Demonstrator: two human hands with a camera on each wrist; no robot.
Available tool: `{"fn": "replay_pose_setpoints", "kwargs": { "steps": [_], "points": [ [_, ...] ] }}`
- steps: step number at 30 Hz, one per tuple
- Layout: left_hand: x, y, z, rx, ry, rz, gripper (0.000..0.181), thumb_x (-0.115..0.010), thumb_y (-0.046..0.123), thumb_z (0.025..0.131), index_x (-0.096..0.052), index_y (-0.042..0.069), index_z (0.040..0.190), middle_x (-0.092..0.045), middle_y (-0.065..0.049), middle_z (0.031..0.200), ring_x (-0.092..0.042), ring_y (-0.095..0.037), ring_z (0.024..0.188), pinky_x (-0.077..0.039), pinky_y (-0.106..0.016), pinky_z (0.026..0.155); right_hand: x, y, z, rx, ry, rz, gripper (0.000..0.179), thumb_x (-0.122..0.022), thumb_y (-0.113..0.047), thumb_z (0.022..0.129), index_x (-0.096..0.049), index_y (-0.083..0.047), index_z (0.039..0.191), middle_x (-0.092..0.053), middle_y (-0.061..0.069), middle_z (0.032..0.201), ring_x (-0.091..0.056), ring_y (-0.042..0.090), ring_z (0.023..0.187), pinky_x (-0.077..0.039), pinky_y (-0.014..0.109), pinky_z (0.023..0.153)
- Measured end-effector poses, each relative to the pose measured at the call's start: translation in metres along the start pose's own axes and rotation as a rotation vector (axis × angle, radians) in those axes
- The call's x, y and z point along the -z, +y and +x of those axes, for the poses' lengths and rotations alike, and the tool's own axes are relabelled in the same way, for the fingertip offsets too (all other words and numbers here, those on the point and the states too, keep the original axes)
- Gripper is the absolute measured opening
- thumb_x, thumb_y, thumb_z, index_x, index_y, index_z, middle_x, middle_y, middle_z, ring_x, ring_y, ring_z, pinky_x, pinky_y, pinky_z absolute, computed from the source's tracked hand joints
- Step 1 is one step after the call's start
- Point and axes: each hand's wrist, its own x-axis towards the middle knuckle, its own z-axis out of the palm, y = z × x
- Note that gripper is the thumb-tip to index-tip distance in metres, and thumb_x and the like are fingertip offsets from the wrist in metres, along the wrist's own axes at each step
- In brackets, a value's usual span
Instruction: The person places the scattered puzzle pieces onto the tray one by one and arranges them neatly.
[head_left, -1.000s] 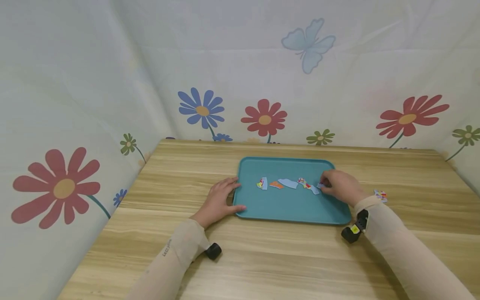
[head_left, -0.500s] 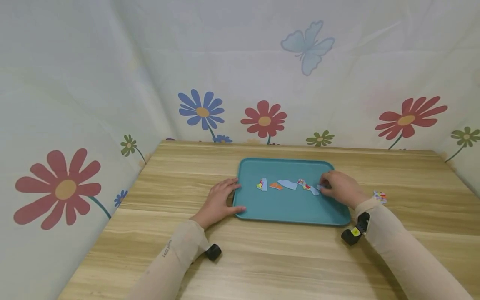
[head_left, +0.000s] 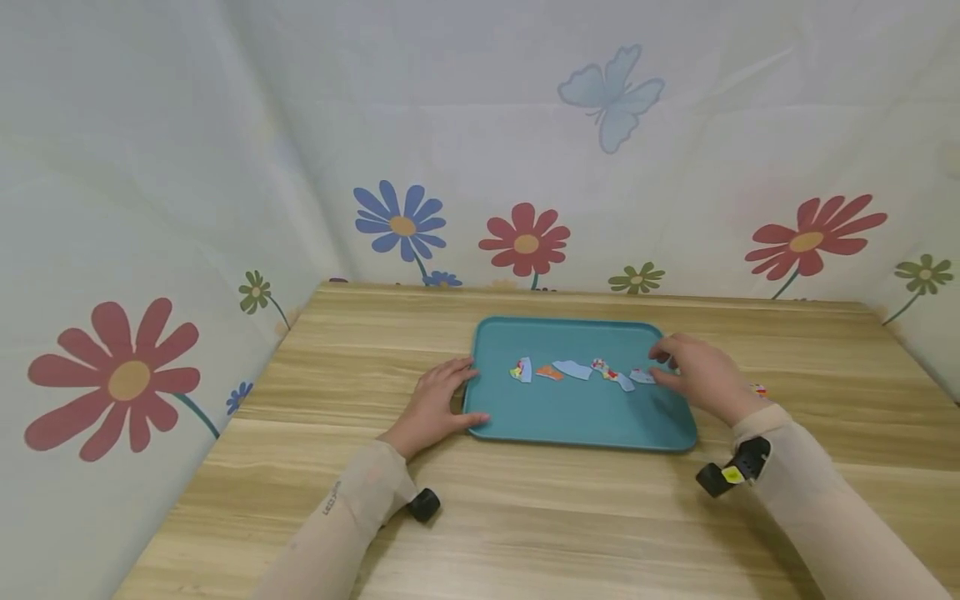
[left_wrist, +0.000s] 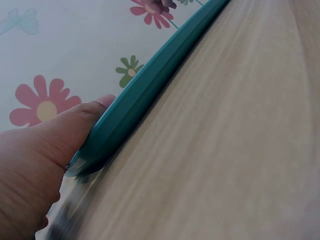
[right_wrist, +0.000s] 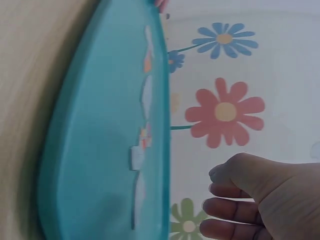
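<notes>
Left hand (head_left: 431, 407) with thumb splayed, right hand (head_left: 707, 380) loosely bent

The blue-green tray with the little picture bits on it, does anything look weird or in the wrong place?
Yes, one thing: a bright scrap lies on the table, off the tray and partly hidden beyond the right hand, while the other pieces form a rough row on the tray. Nothing looks spilled.

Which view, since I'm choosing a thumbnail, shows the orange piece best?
The head view. There the orange piece shows its whole outline, unobstructed, on the teal tray. The right wrist view has it blurred and foreshortened; the left wrist view shows the tray's outer side, not the piece.
</notes>
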Motion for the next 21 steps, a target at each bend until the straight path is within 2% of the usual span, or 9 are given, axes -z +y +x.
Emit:
{"fn": "replay_pose_setpoints", "kwargs": {
  "steps": [11,21],
  "points": [
    [0.0,-0.001,0.0,0.013,-0.015,-0.003,0.075,-0.075,0.046,0.08,-0.049,0.007,0.139,-0.038,-0.009,0.153,-0.03,-0.032,0.144,-0.022,-0.055,0.117,0.015,-0.003,-0.021,0.043,0.096,0.041,0.022,-0.07,-0.013,0.085,-0.066,-0.001,0.103,-0.068,0.015,0.098,-0.062,0.025,0.082,-0.053,0.04,0.068],
    [-0.001,-0.003,0.002,0.013,-0.016,0.001,0.076,-0.075,0.046,0.079,-0.049,0.008,0.14,-0.038,-0.009,0.153,-0.03,-0.032,0.144,-0.022,-0.054,0.118,0.024,0.001,-0.046,0.033,0.179,0.033,0.023,-0.072,-0.013,0.084,-0.066,-0.002,0.104,-0.066,0.014,0.098,-0.061,0.026,0.083,-0.052,0.038,0.065]
  ]
}}
